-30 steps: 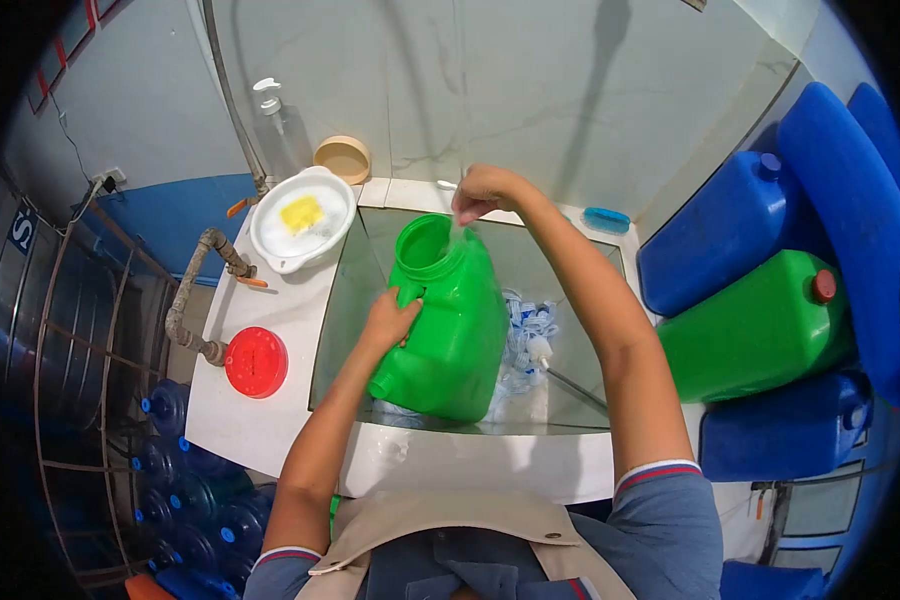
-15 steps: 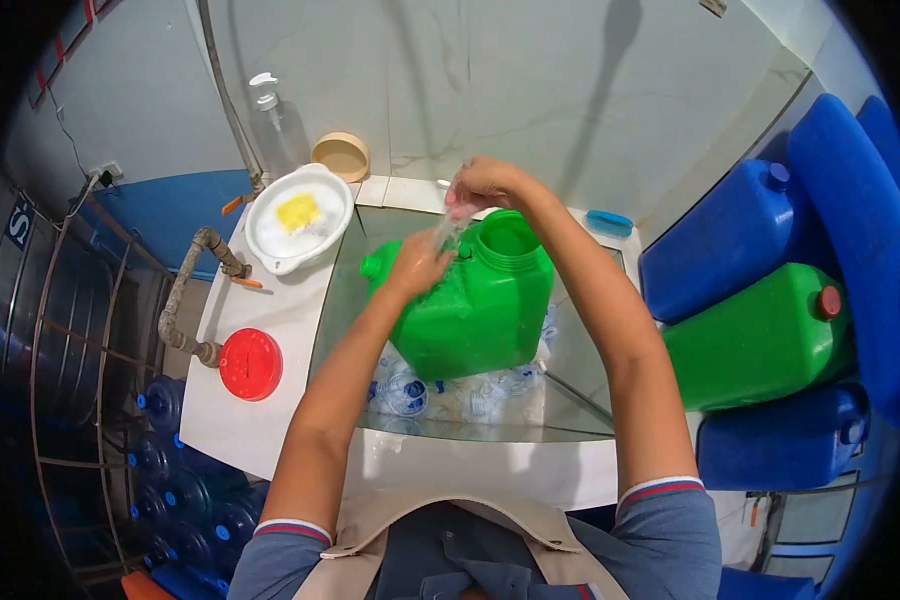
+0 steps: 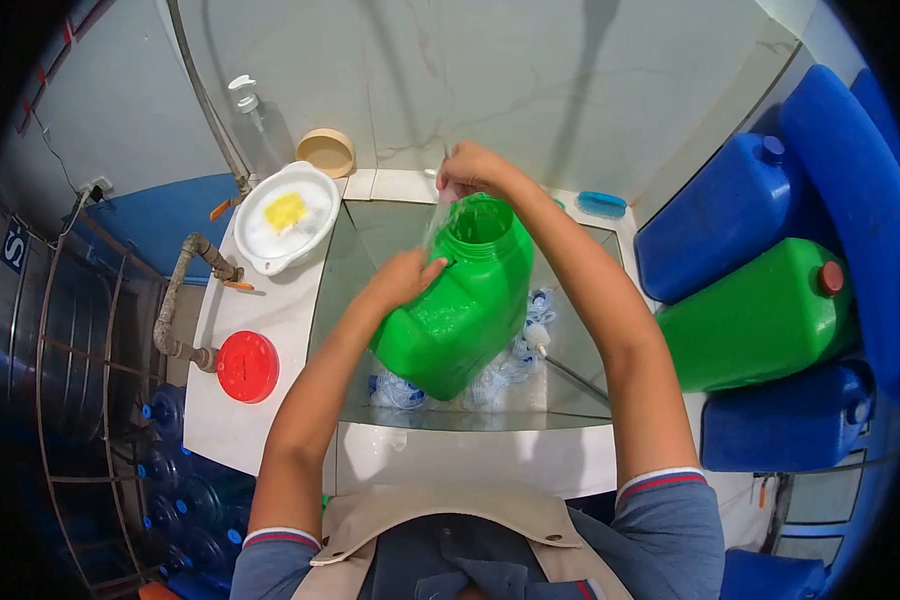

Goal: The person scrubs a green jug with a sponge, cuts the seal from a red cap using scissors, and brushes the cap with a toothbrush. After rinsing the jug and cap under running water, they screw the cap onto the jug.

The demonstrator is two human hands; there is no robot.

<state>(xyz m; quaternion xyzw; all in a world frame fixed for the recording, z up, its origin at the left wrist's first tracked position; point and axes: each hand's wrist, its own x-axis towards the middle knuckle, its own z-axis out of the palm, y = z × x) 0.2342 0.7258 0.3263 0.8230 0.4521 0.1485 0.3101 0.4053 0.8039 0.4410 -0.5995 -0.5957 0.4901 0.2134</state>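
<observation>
A green plastic jug (image 3: 460, 310) with a wide threaded mouth is held tilted over a glass-walled basin (image 3: 580, 405). My left hand (image 3: 408, 280) is closed on the jug's handle at its upper left side. Beyond the open mouth, my right hand (image 3: 470, 168) has its fingers bent together; what they grip is hidden. A clear, whitish streak, water or thin plastic, runs down from those fingers beside the jug. Below the jug, several clear and blue plastic pieces (image 3: 490, 385) lie in the basin, near a brush with a thin metal handle (image 3: 570, 372).
A white bowl of suds (image 3: 255, 245) with a yellow sponge (image 3: 285, 211), a red lid (image 3: 248, 367) and a pump bottle (image 3: 260, 125) stand on the left. A blue brush (image 3: 602, 205) lies on the back ledge. Blue and green jugs (image 3: 760, 320) line the right side.
The jug has turned and tipped, its base swinging down and left and its mouth shifting left. Both hands have moved slightly with it, and the whole view has shifted a little.
</observation>
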